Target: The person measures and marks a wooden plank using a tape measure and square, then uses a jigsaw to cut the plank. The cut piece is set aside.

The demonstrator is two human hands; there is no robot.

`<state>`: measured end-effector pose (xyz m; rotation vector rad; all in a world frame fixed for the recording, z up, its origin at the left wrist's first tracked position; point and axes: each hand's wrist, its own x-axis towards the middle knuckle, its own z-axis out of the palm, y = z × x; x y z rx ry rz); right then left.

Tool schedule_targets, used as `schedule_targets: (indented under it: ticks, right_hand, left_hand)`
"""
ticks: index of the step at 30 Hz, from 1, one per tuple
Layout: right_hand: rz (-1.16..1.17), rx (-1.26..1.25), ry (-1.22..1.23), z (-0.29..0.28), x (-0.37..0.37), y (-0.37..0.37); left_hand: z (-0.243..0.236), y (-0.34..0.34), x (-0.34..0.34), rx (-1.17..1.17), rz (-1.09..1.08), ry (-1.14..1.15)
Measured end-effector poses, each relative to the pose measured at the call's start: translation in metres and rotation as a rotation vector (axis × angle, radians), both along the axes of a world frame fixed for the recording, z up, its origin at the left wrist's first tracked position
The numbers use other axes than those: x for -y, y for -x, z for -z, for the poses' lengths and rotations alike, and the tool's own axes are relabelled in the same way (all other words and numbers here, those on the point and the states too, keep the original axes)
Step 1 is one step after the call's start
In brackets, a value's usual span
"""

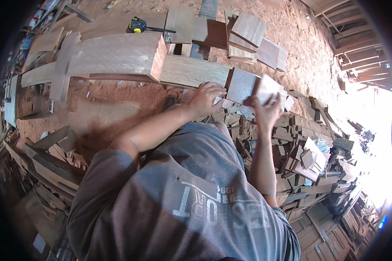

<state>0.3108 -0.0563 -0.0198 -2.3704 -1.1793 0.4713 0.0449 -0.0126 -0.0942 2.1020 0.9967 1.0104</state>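
My right hand grips a pale, flat wooden board at its near edge, thumb on the left and fingers on the right; motion blurs the board. Just left of it lies a grey-faced wooden board with a dark left edge. My left hand is closed at that edge, its bent fingers on the board's near left corner. The underside of this grip is hidden. Beneath and beside my left hand runs a long wooden plank, which ends near the grey-faced board.
A large wooden block rests on the left of the bench. Beyond it lies a black and yellow tape measure. Stacked boards stand at the far side. Heaped wood offcuts fill the right, and more timber lies at the left.
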Motion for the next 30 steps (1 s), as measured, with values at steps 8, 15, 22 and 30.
schedule_targets:
  ticks: [8, 15, 22, 30]
  right_hand:
    - [-0.089, 0.291, 0.099, 0.017, 0.014, -0.083]
    - [-0.681, 0.380, -0.096, 0.016, 0.008, 0.026]
    - [-0.852, 0.400, 0.321, -0.024, -0.060, 0.021]
    - [-0.724, -0.157, -0.371, -0.052, -0.047, -0.021]
  left_hand:
    - [0.003, 0.002, -0.001, -0.004, 0.034, 0.029]
    - [-0.002, 0.005, -0.002, 0.078, 0.005, 0.046]
    - [-0.008, 0.010, -0.005, 0.237, -0.012, 0.168]
    - [-0.018, 0.017, -0.004, 0.365, 0.008, 0.442]
